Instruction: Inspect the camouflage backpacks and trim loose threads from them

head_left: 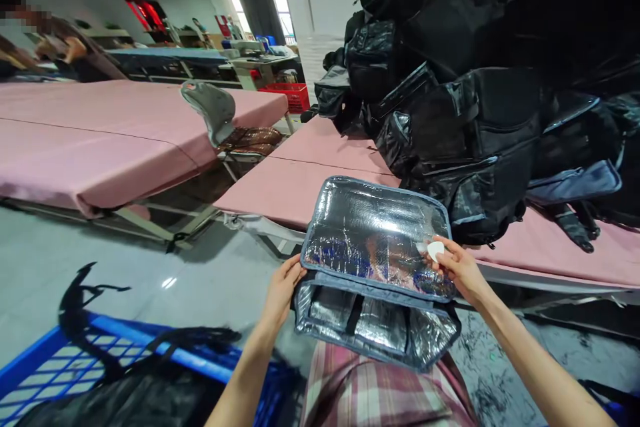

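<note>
An open insulated cooler bag (375,320) with silver foil lining rests on my lap, its lid (375,227) flipped up toward the table. My left hand (281,290) grips the bag's left edge near the lid hinge. My right hand (457,267) pinches a small white round piece (435,251) against the lid's right side. Which part of the lid the piece touches is unclear.
A large pile of black bags (475,113) covers the pink table (310,173) ahead. A blue crate (65,367) with a black bag and straps sits at lower left. Another pink table (100,140), a chair (215,113) and a person (45,47) are at the left.
</note>
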### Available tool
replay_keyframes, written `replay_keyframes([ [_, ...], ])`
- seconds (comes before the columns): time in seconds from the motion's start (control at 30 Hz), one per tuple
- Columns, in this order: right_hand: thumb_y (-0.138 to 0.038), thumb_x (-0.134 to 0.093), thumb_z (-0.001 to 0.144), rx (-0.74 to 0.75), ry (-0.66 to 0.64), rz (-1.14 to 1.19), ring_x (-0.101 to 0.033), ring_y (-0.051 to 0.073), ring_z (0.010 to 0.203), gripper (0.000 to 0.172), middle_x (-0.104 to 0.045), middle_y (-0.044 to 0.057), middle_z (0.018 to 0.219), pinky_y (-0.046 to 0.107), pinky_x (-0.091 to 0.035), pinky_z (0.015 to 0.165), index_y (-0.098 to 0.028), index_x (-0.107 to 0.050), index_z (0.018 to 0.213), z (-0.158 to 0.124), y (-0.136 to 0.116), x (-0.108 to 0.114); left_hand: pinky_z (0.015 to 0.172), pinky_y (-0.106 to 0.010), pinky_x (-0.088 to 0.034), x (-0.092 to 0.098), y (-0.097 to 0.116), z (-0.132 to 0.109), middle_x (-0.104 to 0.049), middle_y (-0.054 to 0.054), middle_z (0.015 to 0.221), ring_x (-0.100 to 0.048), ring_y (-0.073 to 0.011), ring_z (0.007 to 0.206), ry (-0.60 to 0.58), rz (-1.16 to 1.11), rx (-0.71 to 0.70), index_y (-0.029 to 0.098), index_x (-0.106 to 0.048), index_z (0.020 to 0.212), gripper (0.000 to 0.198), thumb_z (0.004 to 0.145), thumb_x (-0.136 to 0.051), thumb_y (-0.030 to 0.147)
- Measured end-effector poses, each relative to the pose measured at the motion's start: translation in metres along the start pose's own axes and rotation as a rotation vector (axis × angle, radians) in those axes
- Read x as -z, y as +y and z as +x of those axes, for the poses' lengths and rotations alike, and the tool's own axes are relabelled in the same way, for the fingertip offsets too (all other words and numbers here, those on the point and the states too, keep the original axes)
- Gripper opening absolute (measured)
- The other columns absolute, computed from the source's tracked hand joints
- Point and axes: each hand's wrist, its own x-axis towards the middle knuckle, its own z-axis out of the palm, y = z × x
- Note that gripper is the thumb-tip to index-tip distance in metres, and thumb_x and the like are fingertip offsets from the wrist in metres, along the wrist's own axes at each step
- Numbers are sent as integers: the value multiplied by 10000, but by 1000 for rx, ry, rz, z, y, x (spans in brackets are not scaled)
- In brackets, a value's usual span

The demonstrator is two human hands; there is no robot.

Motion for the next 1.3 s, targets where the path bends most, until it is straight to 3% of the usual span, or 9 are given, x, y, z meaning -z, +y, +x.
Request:
replay_keyframes([
  [0.23,-336,-763,619,-30,7,-22,-534,88,579,540,-667,50,823,183,-412,500,-187,-548,1092,7,5,2,663,-204,-432,0,4,-2,-662,-15,803,-547,-82,654,-32,32,-51,133,-646,948,424,582,-727,331],
  [0.43,-360,-756,634,-48,2,-79,-537,98,589,518,-662,53,858,186,-425,489,-211,-574,1095,10,11,7,688,-207,-427,1,2,-1,-663,-25,813,-544,-80,660,-32,-17,-15,131,-648,924,400,585,-729,327],
  [0.63,-410,-737,643,6,31,-226,-572,128,614,544,-660,64,929,212,-468,501,-230,-561,1125,10,18,5,692,-224,-427,-1,7,-7,-666,-34,805,-554,-94,671,-41,-28,-31,129,-648,921,351,607,-718,270],
  [0.73,-443,-711,663,66,7,-330,-592,138,631,531,-660,63,936,228,-491,531,-229,-549,1121,10,21,-15,713,-244,-438,-2,9,-8,-674,-45,808,-586,-125,723,-53,-57,-43,124,-651,892,349,568,-733,223],
  [0.83,-470,-634,731,158,-111,-505,-605,152,651,433,-665,71,922,260,-508,584,-203,-566,1066,11,24,-49,696,-252,-441,-2,11,-6,-675,-45,769,-593,-134,708,-63,-92,-37,118,-659,855,334,533,-733,172],
  [0.93,-441,-547,805,344,-236,-730,-619,182,793,306,-658,68,987,294,-501,712,-203,-613,983,14,27,-86,647,-241,-432,-1,12,-5,-671,-42,732,-582,-121,657,-68,-136,-6,116,-661,839,351,495,-733,128],
  [1.03,-393,-472,861,485,-357,-896,-611,175,818,252,-663,40,943,282,-476,738,-212,-642,906,18,31,-116,613,-226,-419,0,10,-4,-666,-40,717,-572,-110,634,-51,-161,5,113,-656,819,362,467,-738,112],
  [1.17,-344,-427,897,555,-472,-966,-608,150,762,242,-663,13,848,248,-458,692,-215,-632,913,22,36,-136,624,-225,-420,2,8,-3,-656,-34,724,-565,-103,632,-67,-170,-12,119,-646,834,360,487,-742,135],
  [1.3,-322,-425,905,599,-500,-1005,-608,153,776,214,-666,10,861,258,-454,709,-230,-618,912,25,42,-141,647,-227,-428,4,8,-2,-652,-30,753,-566,-103,649,-100,-111,-10,126,-645,849,353,517,-751,183],
])
